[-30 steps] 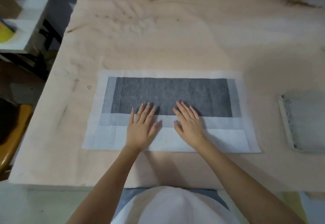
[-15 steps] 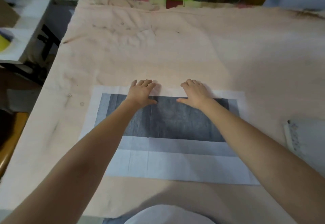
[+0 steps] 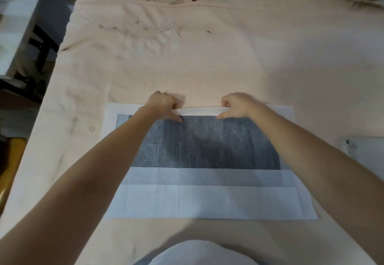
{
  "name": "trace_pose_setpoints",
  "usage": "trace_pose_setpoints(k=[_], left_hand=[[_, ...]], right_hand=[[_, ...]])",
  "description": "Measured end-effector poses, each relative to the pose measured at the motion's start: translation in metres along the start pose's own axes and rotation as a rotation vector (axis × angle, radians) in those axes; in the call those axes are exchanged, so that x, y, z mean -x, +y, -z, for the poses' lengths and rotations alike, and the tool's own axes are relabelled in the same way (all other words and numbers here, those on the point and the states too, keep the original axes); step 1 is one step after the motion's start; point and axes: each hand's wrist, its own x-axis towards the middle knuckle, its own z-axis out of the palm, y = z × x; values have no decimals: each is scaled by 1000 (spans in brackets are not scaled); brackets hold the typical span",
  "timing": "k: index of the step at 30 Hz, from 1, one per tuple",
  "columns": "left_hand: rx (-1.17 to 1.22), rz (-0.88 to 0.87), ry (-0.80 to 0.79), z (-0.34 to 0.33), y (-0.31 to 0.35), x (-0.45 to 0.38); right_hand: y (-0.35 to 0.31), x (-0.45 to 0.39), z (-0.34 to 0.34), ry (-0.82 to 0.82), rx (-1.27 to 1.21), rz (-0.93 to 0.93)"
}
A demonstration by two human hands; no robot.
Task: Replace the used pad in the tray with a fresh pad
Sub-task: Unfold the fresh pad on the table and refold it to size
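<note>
Both hands have moved from the near fold of the pad (image 3: 207,181) to its far edge. One second ago they lay flat and spread, side by side, on the near part. Half a second ago they reached the far white border. Now the left hand (image 3: 164,105) and the right hand (image 3: 239,104) each pinch that border, fingers curled over it and thumbs beneath on the grey face. Between them the border is lifted slightly off the cloth (image 3: 228,57) and rolled toward the person.

The pad lies partly folded on the cloth, its near strip doubled over the grey centre. The tray (image 3: 365,152) stands well apart at the right edge of view; its contents cannot be determined.

Judgement: the far edge is about to be folded or lifted. The pad is not yet in the tray.
</note>
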Motion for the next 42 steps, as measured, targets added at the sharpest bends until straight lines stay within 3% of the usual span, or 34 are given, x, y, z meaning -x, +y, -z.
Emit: trace_pose_setpoints(k=[6, 13, 17, 25, 42], left_hand=[[53, -10, 48, -4, -1, 17], [-47, 34, 118, 2, 7, 47], [-85, 2, 239, 2, 18, 79], [59, -77, 470, -48, 43, 159], [160, -47, 423, -133, 63, 196]], right_hand=[[3, 17, -4, 79, 50, 86], [-3, 55, 1, 227, 191, 91], [-7, 86, -9, 357, 193, 132], [-16, 159, -77, 596, 182, 295], [-27, 191, -167, 515, 140, 184]])
